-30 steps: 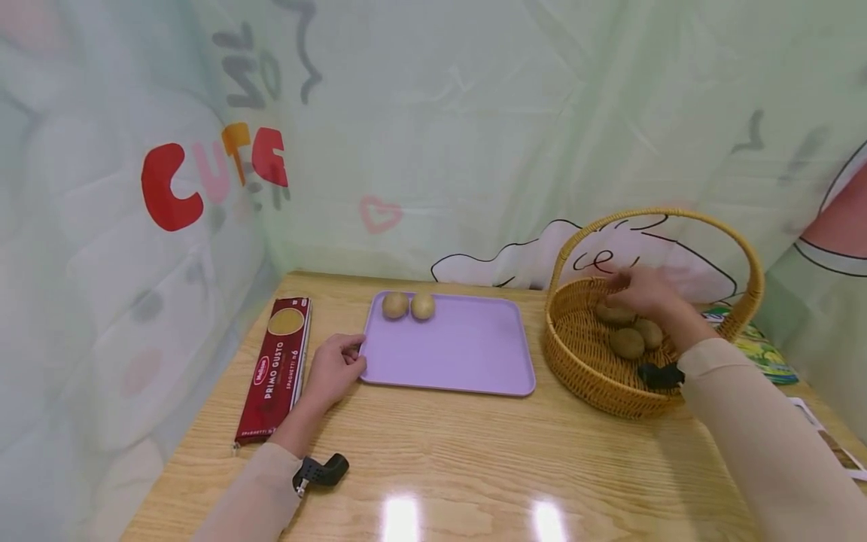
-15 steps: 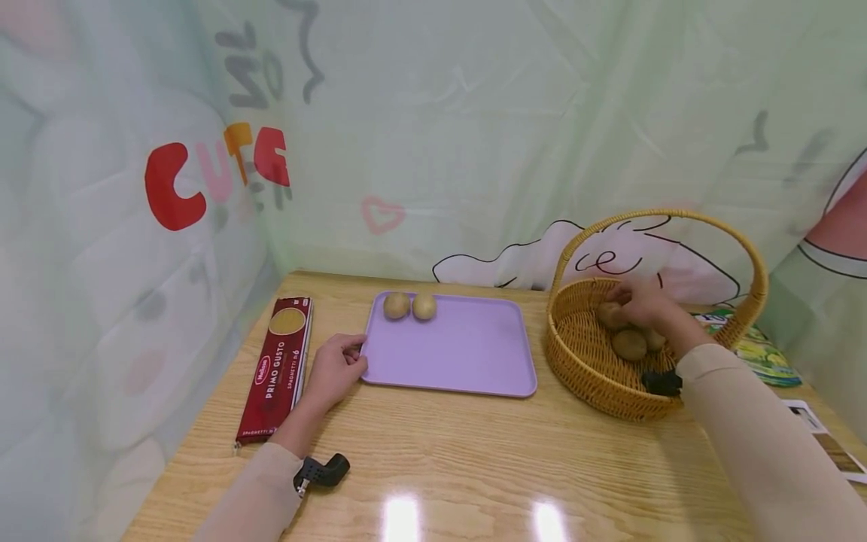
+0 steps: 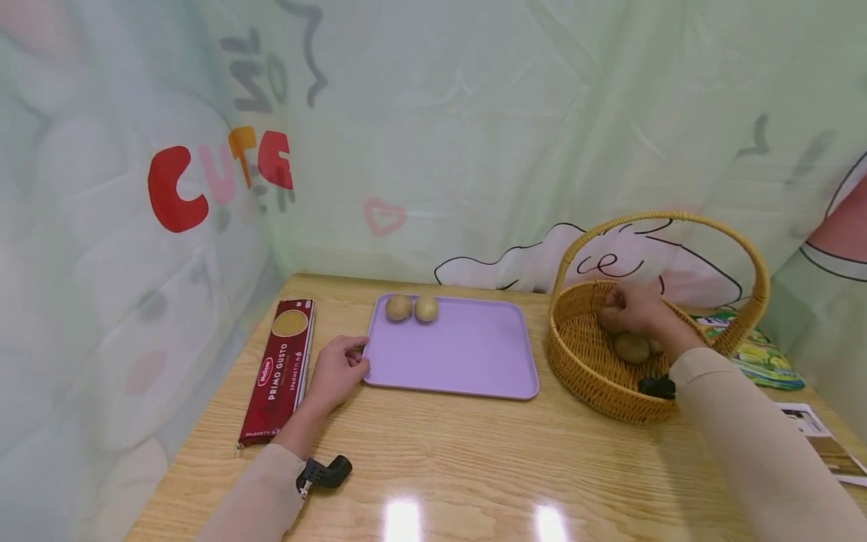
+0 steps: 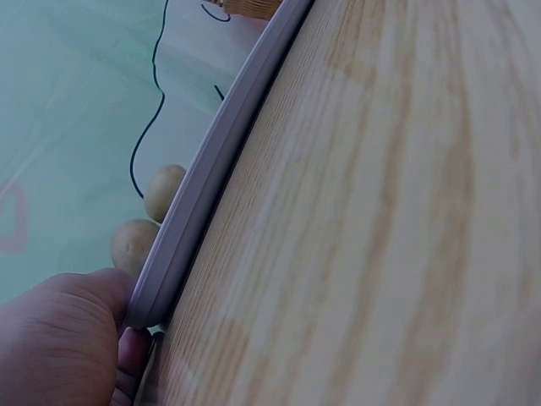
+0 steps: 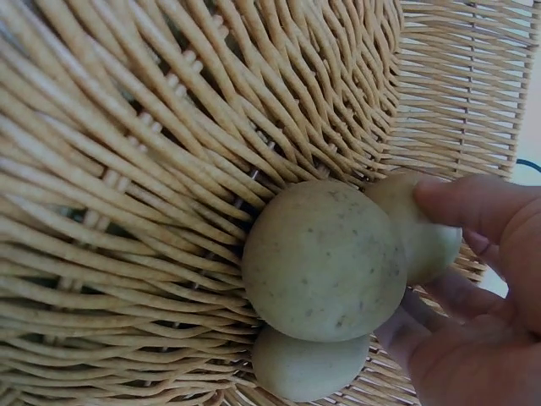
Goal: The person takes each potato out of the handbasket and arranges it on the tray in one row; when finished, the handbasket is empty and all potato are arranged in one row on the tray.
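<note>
In the head view my left hand pinches the left edge of a lilac tray. The left wrist view shows its thumb above the rim and fingers below. Two potatoes, one browner and one paler, sit side by side at the tray's far left. My right hand reaches into a wicker basket with a tall handle. In the right wrist view its thumb and fingers grip a potato, partly hidden behind a larger potato. Below that lies another potato.
A red spaghetti pack lies left of the tray, close to my left forearm. Behind the basket's right side is a green printed packet. A printed card or sheet lies at the right table edge. A printed curtain hangs behind.
My right hand has lowered into the basket, and its fingers have closed round the far potato. My left hand has kept its place on the tray edge.
</note>
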Demonstrator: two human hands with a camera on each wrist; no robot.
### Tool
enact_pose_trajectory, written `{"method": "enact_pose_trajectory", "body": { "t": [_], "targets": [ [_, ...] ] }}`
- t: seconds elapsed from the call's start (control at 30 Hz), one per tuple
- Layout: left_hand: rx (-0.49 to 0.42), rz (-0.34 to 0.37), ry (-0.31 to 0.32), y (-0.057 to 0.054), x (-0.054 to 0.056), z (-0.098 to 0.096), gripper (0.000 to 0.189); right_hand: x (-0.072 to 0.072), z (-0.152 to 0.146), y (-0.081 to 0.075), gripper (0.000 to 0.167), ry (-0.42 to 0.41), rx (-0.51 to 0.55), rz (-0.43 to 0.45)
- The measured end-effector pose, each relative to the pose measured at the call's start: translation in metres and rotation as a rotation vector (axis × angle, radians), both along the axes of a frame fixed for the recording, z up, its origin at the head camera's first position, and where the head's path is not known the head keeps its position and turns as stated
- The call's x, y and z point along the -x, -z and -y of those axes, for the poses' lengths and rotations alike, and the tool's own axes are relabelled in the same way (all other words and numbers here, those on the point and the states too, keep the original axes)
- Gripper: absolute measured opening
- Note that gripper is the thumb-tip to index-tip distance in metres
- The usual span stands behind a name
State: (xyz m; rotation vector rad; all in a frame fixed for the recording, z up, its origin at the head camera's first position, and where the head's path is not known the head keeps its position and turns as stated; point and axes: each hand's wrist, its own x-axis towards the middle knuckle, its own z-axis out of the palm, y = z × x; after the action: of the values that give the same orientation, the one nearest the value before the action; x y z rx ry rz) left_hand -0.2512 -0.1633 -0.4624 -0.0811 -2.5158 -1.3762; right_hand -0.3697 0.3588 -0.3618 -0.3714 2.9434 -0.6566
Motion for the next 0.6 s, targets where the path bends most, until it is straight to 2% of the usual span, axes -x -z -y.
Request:
{"method": "enact_pose_trajectory", "body": {
  "t": [0.23, 0.4, 0.6],
  "targets": [
    [-0.006, -0.009, 0.003, 0.002, 0.002, 0.0, 0.038, -0.004, 0.002, -0.008, 0.032, 0.018, 0.025, 0.028],
    [-0.011, -0.013, 0.001, 0.001, 0.001, 0.0, 0.039, -0.007, 0.007, -0.024, 0.036, 0.014, 0.075, 0.044],
    [-0.001, -0.013, -0.001, 0.004, 0.002, 0.0, 0.038, -0.017, 0.015, -0.041, 0.037, 0.013, 0.15, 0.104]
  ]
}}
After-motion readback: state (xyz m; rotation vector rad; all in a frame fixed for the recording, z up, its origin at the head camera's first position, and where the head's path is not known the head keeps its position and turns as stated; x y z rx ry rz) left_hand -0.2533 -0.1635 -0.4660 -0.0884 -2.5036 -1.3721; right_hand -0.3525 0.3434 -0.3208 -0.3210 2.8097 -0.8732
